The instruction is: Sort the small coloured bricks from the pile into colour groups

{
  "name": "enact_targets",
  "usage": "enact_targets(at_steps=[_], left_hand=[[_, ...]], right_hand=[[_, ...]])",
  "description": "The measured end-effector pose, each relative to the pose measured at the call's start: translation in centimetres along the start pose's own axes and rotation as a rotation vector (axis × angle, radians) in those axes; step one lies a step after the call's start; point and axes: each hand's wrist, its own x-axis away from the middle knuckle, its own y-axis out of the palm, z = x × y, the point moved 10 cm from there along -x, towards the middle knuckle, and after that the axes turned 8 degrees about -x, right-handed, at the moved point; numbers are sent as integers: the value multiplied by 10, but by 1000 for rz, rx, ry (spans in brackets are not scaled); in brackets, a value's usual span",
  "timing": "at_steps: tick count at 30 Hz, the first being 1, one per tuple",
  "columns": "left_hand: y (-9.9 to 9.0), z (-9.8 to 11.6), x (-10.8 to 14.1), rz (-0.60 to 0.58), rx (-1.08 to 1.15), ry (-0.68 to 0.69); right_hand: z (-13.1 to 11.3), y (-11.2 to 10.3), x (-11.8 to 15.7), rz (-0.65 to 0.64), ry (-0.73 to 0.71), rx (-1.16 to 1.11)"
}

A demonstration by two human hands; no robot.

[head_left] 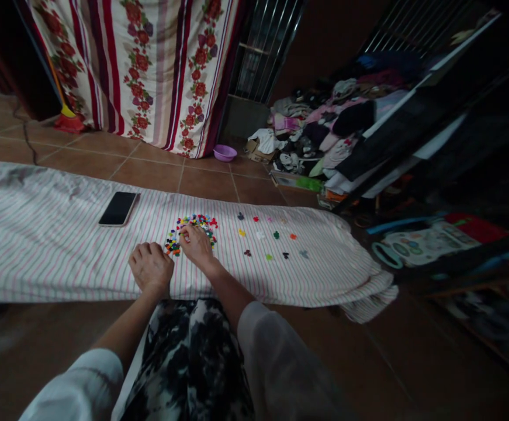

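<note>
A pile of small multicoloured pieces lies on the striped cloth. Over the middle of this pile is my right hand, its fingers pinched together; what they hold, if anything, is too small to make out. My left hand rests flat on the cloth just left of the pile, fingers slightly spread. To the right, small groups of pieces sit in rows, each of one colour, among them yellow, white, dark green, orange and light green.
A phone lies on the cloth to the left. Beyond the cloth's far edge are a purple basin, a floral curtain, a red broom and a heap of clothes. A dark slanted frame stands at the right.
</note>
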Motion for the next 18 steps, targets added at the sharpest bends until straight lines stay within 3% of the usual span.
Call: enact_targets(at_steps=[7, 18], left_hand=[[-1, -1, 1, -9, 17, -7], [1, -2, 2, -21, -22, -6]], right_hand=[[23, -25, 36, 82, 61, -62], [92, -99, 99, 337, 161, -145]])
